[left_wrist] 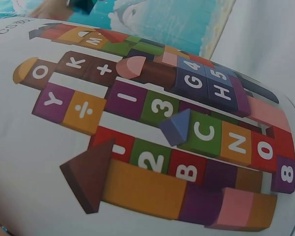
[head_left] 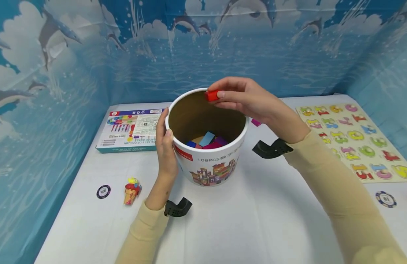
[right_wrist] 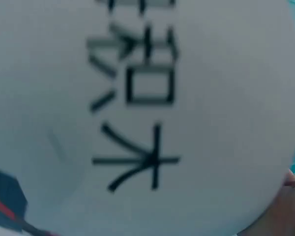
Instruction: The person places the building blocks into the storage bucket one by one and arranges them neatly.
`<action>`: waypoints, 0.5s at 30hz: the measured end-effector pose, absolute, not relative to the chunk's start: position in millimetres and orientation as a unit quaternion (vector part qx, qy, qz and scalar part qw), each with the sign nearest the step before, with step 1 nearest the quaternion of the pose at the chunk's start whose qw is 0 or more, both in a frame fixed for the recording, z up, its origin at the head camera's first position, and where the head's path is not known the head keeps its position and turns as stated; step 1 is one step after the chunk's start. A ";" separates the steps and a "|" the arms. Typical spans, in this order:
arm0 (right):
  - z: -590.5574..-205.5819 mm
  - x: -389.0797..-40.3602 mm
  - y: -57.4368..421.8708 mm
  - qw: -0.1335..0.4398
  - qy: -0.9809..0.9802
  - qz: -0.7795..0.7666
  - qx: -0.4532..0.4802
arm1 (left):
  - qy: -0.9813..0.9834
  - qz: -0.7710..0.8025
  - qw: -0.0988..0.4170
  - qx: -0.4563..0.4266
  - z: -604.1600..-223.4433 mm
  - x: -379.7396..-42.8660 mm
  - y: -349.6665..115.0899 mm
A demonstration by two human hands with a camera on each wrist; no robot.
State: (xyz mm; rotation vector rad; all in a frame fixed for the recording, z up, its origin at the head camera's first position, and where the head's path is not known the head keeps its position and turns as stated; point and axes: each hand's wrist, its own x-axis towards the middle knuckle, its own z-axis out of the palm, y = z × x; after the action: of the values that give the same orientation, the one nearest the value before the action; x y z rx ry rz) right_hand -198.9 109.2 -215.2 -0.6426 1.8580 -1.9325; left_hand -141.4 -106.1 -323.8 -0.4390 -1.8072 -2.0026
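Note:
A white bucket with printed toy blocks on its side stands on the table, tilted slightly towards me. Several coloured blocks lie at its bottom, among them a light blue block and a magenta one. My left hand grips the bucket's left side near the rim. Between thumb and fingers, my right hand pinches a red block over the far right of the bucket's opening. The bucket's printed wall fills most of the left wrist view; in the right wrist view, its lettered wall hides the pinched block.
A flat toy box lies behind on the left. Nearer are an ice-cream-cone toy and a round chip. A number puzzle board and another chip lie right. A magenta piece shows behind the bucket.

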 end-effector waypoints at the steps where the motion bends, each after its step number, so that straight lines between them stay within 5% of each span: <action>1: -214.9 -202.1 107.0 0.191 0.677 -0.674 -0.227 | -0.649 -0.717 0.202 -0.156 -323.6 -141.3 -106.2; 15: -213.8 -216.6 86.1 0.204 0.848 -0.373 -0.317 | -0.649 -0.716 0.202 -0.160 -324.7 -141.5 -106.6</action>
State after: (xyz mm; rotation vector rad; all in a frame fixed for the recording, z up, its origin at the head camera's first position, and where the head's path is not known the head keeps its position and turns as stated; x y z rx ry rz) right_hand -216.6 86.1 -213.8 -0.8834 2.3655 -1.0390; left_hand -141.5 -106.6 -324.7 -0.4471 -1.8113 -1.9994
